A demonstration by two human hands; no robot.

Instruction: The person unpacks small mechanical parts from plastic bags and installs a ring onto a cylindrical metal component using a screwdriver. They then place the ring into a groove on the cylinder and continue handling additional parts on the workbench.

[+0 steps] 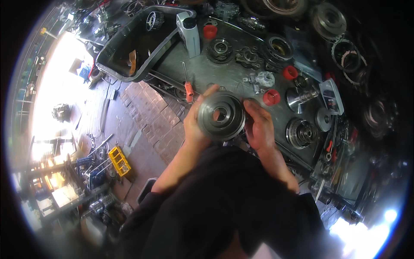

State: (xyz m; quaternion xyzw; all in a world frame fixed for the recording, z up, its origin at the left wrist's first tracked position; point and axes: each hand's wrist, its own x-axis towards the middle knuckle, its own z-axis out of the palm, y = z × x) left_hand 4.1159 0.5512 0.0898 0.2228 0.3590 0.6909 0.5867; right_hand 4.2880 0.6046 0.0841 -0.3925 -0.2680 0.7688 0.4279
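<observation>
A round steel clutch drum (228, 125), with stepped rings and a hole at its centre, is held up in front of my body, its ringed face turned up. My left hand (195, 125) grips its left side, fingers wrapped round the rim. My right hand (260, 127) is curved against the right side, its fingertips at the edge; some of its fingers are hidden behind the drum. Just beyond my left hand, an orange-handled screwdriver (189, 91) lies near the metal bench's (207, 71) edge. A silver metal housing (261, 80) sits on the bench past my right hand.
A large grey tray (125, 77) stands at the back left, beside a grey bottle (189, 36). Red cups (271, 97), gear parts (300, 133) and another bottle (332, 97) cover the bench's right. A yellow crate (119, 161) is low on the left. Flattened cardboard (144, 110) lies on the floor.
</observation>
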